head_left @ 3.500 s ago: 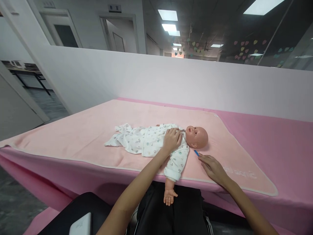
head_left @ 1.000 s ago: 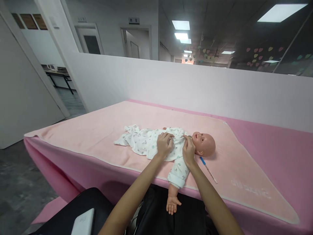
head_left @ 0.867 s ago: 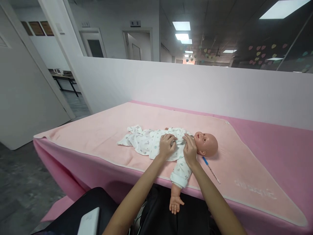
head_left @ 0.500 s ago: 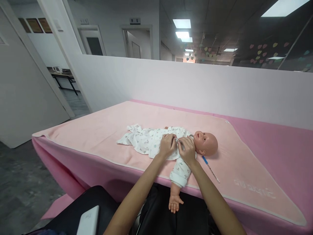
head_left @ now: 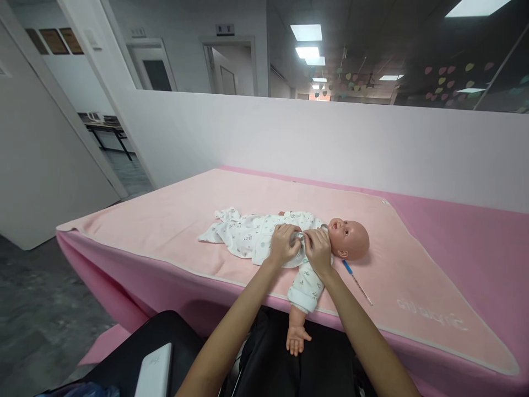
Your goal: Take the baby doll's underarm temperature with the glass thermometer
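A baby doll (head_left: 349, 239) in a white printed sleepsuit (head_left: 248, 238) lies on its back on a pale pink blanket (head_left: 165, 220), head to the right. Both of my hands rest on its chest near the collar. My left hand (head_left: 283, 245) and my right hand (head_left: 317, 249) are closed, pinching the sleepsuit's front edge between them. One doll arm (head_left: 296, 331) hangs over the table's near edge. A thin thermometer with a blue end (head_left: 356, 279) lies on the blanket just right of my right hand.
The blanket covers a table with a darker pink cloth (head_left: 475, 242). A white partition wall (head_left: 330, 143) runs behind it. A white phone (head_left: 155, 375) rests on my dark-clothed lap at the lower left. Open floor lies to the left.
My right hand left the thermometer on the blanket and joined my left hand on the doll's chest. Both hands have drawn closer together at the collar. The view shifted slightly.
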Available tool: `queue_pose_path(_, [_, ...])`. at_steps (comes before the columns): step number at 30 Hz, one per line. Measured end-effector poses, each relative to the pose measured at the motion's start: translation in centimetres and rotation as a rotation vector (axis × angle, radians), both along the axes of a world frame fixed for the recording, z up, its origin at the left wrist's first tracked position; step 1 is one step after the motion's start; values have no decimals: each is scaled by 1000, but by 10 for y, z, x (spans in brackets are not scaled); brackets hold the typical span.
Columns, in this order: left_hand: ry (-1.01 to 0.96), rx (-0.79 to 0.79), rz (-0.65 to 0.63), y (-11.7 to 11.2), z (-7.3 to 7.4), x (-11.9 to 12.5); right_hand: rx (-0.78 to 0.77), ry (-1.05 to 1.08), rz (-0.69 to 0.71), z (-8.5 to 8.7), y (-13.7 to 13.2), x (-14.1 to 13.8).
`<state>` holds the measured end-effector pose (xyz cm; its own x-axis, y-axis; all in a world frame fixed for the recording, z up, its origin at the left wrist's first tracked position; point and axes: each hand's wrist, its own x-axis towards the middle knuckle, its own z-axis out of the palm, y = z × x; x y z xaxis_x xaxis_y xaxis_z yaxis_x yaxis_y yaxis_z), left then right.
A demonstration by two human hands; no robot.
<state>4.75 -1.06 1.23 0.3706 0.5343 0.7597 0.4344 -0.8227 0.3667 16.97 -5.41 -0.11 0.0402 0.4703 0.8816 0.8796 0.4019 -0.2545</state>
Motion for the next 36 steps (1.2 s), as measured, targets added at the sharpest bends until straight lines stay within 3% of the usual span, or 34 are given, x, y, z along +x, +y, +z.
queue_pose_path(25, [-4, -4, 108, 3, -5, 6, -10, -2, 2, 3, -2, -1])
queue_pose_path(36, [12, 20, 126, -4, -8, -2, -7, 13, 5, 2, -2, -1])
